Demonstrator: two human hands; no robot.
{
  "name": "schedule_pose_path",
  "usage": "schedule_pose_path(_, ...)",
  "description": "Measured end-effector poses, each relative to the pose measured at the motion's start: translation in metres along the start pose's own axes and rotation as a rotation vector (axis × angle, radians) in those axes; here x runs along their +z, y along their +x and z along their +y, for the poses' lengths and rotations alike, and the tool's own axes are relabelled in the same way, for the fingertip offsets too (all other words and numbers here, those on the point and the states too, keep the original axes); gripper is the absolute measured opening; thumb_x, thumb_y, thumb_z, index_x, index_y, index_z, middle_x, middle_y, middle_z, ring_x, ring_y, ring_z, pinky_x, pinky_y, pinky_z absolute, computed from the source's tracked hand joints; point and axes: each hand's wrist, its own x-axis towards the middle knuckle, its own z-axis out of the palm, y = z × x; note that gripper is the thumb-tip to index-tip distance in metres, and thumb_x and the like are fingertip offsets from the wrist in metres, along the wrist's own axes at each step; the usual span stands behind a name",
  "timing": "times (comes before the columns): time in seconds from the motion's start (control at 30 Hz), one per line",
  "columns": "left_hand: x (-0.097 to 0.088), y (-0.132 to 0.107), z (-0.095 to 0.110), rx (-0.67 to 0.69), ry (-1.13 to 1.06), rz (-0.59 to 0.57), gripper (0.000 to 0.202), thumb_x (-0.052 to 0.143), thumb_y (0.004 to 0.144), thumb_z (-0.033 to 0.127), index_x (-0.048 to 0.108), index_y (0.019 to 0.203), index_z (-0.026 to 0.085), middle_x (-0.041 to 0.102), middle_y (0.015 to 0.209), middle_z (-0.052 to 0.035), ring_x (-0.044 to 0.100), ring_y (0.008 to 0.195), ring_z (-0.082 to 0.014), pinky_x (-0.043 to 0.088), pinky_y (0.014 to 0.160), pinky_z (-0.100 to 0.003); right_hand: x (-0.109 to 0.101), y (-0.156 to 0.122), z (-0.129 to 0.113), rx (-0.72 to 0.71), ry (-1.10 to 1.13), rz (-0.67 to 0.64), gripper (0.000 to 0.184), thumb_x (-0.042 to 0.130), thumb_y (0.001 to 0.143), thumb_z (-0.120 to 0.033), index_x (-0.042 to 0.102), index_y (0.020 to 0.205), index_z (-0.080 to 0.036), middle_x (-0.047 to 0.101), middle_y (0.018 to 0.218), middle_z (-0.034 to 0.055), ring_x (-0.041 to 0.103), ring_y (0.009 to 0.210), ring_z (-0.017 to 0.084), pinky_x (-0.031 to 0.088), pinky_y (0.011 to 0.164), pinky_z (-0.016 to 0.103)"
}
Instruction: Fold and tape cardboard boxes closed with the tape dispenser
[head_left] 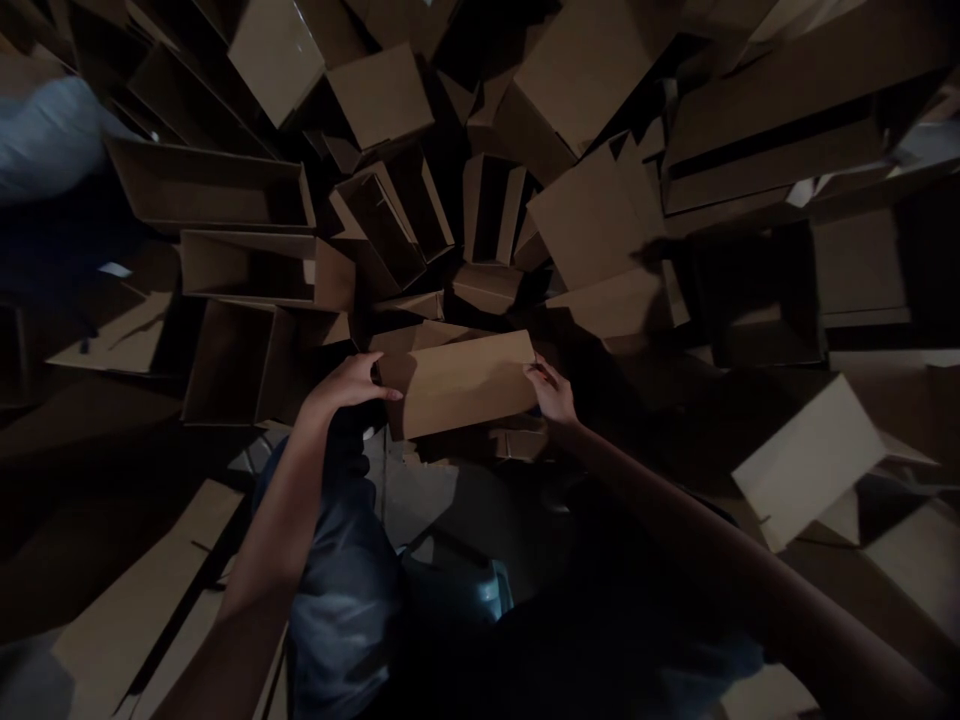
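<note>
Left hand (351,385): thumb and finger wide apart at 9 o'clock of the brown box (466,386); can't tell if it grips.
Right hand (553,393): holds the 3 o'clock end.
Box: between both hands.
Open boxes (247,263): at 10 o'clock.

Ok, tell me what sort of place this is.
Likely a packing area or box store: cardboard boxes crowd around, another carton is between the hands, and grey floor shows below.
</note>
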Motion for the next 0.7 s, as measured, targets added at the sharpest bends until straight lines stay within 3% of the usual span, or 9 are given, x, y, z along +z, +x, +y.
schedule_pose_path(0.2, 0.002, 0.003, -0.003, -0.009, -0.013, -0.002, 0.076, 0.088, 0.057, 0.044, 0.065, 0.125, 0.021, 0.070, 0.124, -0.0123, 0.064, 0.117, -0.0320, 0.050, 0.094, -0.037, -0.003, 0.001, -0.009, -0.026, -0.063, 0.040, 0.046, 0.072, 0.069, -0.052, 0.078, 0.099, -0.018, 0.078, 0.103, 0.0078, 0.067, 0.110, 0.030, 0.049, 0.099, 0.043)
schedule_pose_path(0.43, 0.000, 0.001, -0.001, -0.001, -0.032, -0.015, 0.074, 0.087, 0.058, 0.044, 0.065, 0.124, 0.020, 0.070, 0.124, -0.0121, 0.064, 0.117, -0.0313, 0.051, 0.095, -0.036, -0.007, 0.006, -0.025, 0.014, -0.155, 0.077, 0.036, 0.066, 0.080, -0.047, 0.079, 0.094, -0.018, 0.078, 0.104, 0.0099, 0.068, 0.109, 0.032, 0.048, 0.099, 0.046)
schedule_pose_path(0.7, 0.000, -0.003, -0.003, 0.028, -0.073, -0.051, 0.074, 0.086, 0.062, 0.041, 0.062, 0.128, 0.020, 0.069, 0.126, -0.0125, 0.065, 0.116, -0.0309, 0.053, 0.093, -0.036, -0.039, 0.020, -0.049, -0.100, -0.373, -0.244, 0.032, 0.084, 0.064, -0.039, 0.082, 0.089, -0.019, 0.079, 0.094, 0.0083, 0.071, 0.095, 0.032, 0.051, 0.088, 0.046)
